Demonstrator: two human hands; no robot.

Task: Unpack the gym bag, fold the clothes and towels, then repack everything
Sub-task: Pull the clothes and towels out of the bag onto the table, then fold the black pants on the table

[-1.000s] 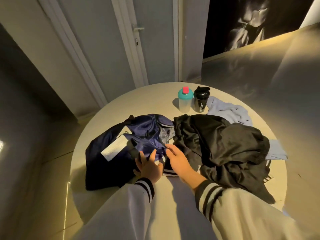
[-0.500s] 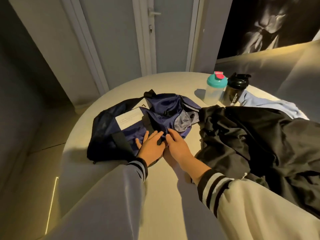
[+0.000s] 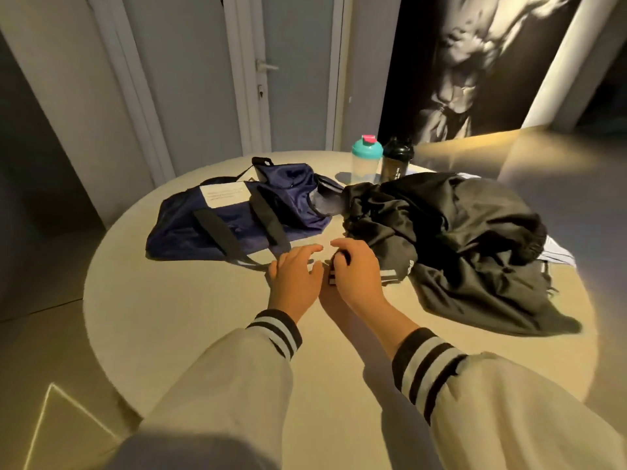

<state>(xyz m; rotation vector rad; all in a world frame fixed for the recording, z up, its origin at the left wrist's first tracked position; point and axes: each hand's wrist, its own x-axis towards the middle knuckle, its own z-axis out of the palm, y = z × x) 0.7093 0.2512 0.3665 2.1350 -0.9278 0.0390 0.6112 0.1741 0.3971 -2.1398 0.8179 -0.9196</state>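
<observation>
- Both hands have left the bag's (image 3: 237, 218) mouth and drawn back to the near tabletop (image 3: 169, 317).
- The right hand (image 3: 356, 269) now curls round a small black striped piece (image 3: 332, 278) (sock or cuff, too small to tell). The left hand (image 3: 295, 276) hovers beside it, fingers loose, holding nothing.
- The bag lies flat and slack, clothes (image 3: 458, 239) heaped to its right — unpacking looks about done, folding next.

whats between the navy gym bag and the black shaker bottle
A clear shaker with a teal lid stands there, close beside the black shaker bottle, apart from the navy gym bag, as the head view shows.
</observation>
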